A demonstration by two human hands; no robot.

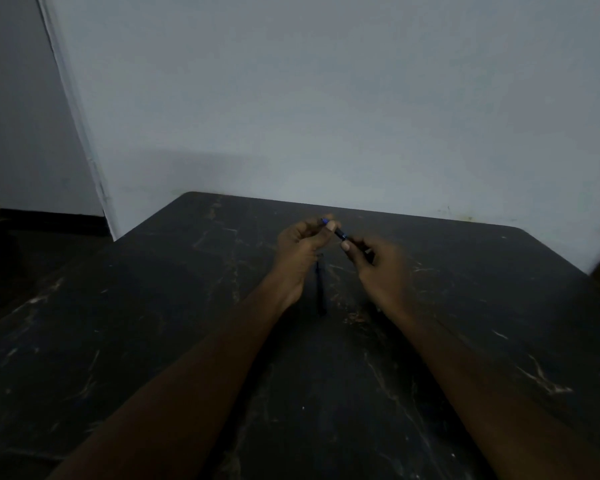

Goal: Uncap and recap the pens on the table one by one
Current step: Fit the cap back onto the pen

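Above the table — left hand and right hand, each grip tight on one pen.

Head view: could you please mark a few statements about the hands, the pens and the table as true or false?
1. The left hand and right hand hold one pen between them. True.
2. A second pen lies on the table between the wrists. True.
3. The table is white. False: it is dark and scuffed.
4. The right hand rests flat on the table. False: it is raised and grips the pen.
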